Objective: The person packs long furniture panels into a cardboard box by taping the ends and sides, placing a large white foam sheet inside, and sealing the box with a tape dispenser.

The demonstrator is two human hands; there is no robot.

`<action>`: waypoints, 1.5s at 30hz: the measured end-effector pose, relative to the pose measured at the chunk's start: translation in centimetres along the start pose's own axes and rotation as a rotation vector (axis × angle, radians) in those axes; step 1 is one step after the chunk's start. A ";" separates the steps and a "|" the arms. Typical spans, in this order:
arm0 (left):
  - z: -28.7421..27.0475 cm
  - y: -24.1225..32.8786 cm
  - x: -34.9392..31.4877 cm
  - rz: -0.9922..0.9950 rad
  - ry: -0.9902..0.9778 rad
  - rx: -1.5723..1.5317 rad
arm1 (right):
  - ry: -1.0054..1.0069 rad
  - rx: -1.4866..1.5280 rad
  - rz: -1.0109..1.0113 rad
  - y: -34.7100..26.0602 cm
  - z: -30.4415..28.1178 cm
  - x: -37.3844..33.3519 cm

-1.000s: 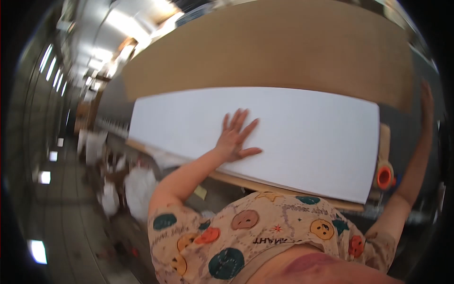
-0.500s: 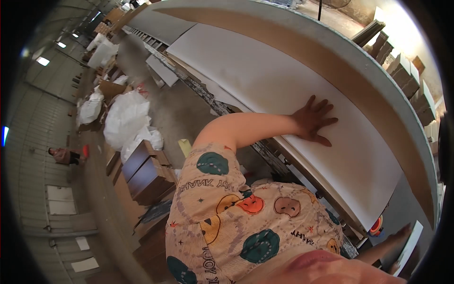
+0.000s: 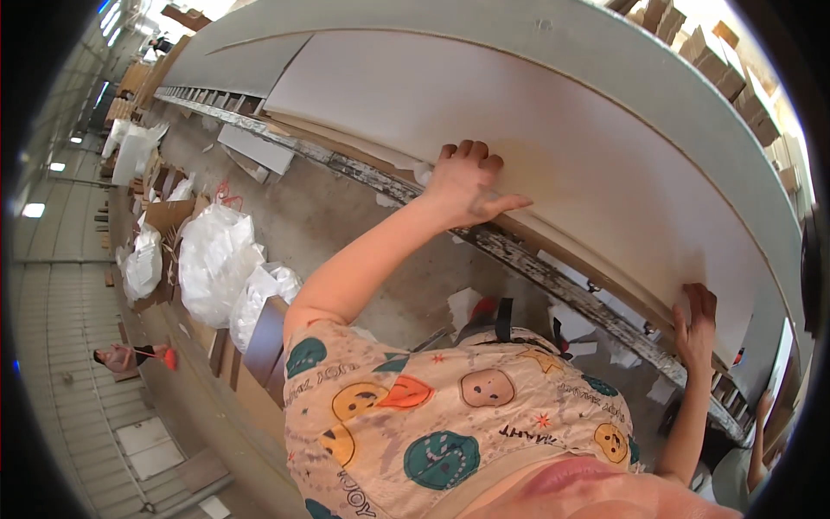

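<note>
Pale neutrals, one loud print

Sheet (image 3: 553,130): white, w/ faint yellowish-brown shading mid-way. Tabletop (image 3: 233,69): plain grey. Rail (image 3: 536,271): whitish, mottled w/ dk patches. Shirt (image 3: 510,406): beige bkgd, multicol. cartoon print incl. teal discs (image 3: 443,458), an orange-red shape (image 3: 405,391), yellow faces (image 3: 361,400), a pinkish-tan face (image 3: 487,387), a yellow star (image 3: 543,359), small red starbursts (image 3: 542,421) & blk lettering (image 3: 525,435). Strap (image 3: 504,320): blk. Floor (image 3: 311,225): grey-brown, dotted w/ whitish scraps (image 3: 462,303). Bags (image 3: 216,264): translucent white, shiny highlights. Box (image 3: 264,346) nearby: brown sides, mauve-grey face. Stacked boards (image 3: 718,60), upper rt: tan & brown w/ lighter ends. Wall (image 3: 60,320): pale grey-green, ribbed in fine parallel lines. Distant person (image 3: 117,356): dusty-pink top, bright red obj. (image 3: 169,357) alongside
</note>
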State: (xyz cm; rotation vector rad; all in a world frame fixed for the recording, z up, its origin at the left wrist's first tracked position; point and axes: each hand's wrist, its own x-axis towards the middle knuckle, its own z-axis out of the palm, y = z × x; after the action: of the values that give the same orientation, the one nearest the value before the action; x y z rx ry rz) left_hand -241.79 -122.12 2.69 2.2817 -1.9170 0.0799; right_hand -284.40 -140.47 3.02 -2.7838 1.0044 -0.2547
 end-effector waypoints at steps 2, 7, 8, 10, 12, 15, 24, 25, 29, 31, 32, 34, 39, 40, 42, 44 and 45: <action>1.1 -1.7 -0.5 0.123 0.339 -0.156 | -0.021 0.018 0.028 0.1 0.3 0.0; 1.8 -3.4 0.4 0.134 0.287 -0.135 | 0.007 0.025 0.026 0.1 1.5 0.9; 1.8 -3.8 0.4 0.134 0.280 -0.133 | 0.004 0.014 -0.023 0.1 1.7 1.4; 1.7 -4.3 0.5 0.100 0.231 -0.119 | -0.013 0.064 -0.026 -0.9 1.7 2.3; 1.7 -4.4 0.3 0.057 0.183 -0.112 | -0.046 0.055 -0.053 0.8 2.3 1.7; 2.5 -5.1 1.8 0.013 0.274 -0.156 | 0.006 -0.056 -0.091 5.2 4.8 -0.5; 3.7 -6.9 3.8 -0.096 0.165 -0.088 | 0.194 -0.094 -0.104 0.7 5.1 6.3; 4.3 -8.8 3.3 -0.088 0.184 -0.086 | 0.211 -0.105 -0.105 1.5 5.6 6.1; 1.1 -18.6 0.1 0.072 0.415 0.377 | 0.139 -0.217 -0.093 2.3 6.8 5.3; -0.9 -24.2 -2.8 -0.400 0.373 0.517 | 0.135 -0.237 -0.098 1.8 7.2 4.9; -0.2 -25.7 -3.0 -0.413 0.377 0.520 | 0.114 -0.250 -0.072 2.1 7.5 4.5; 1.0 -28.6 -2.9 -0.585 0.357 0.267 | 0.103 -0.254 -0.064 2.1 7.5 4.3; 1.5 -28.6 0.6 -0.565 0.173 0.027 | 0.122 -0.225 -0.137 0.6 5.7 6.0; 2.5 -29.6 0.4 -0.558 0.215 0.097 | 0.129 -0.202 -0.141 -0.3 5.3 6.3; 2.3 -31.1 -0.4 -0.517 0.279 0.129 | 0.136 -0.169 -0.149 -1.6 5.6 7.5; 2.2 -32.9 -0.4 -0.356 0.483 0.028 | 0.138 -0.160 -0.134 -1.4 5.0 7.0; 1.8 -34.8 -0.8 -0.294 0.508 -0.111 | 0.096 -0.158 -0.073 -1.1 5.0 6.2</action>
State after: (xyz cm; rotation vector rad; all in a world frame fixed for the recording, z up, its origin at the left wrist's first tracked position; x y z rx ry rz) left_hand -207.85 -115.90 -2.29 2.1715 -1.2947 0.4554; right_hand -277.89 -143.14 -0.94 -2.9804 0.9848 -0.3358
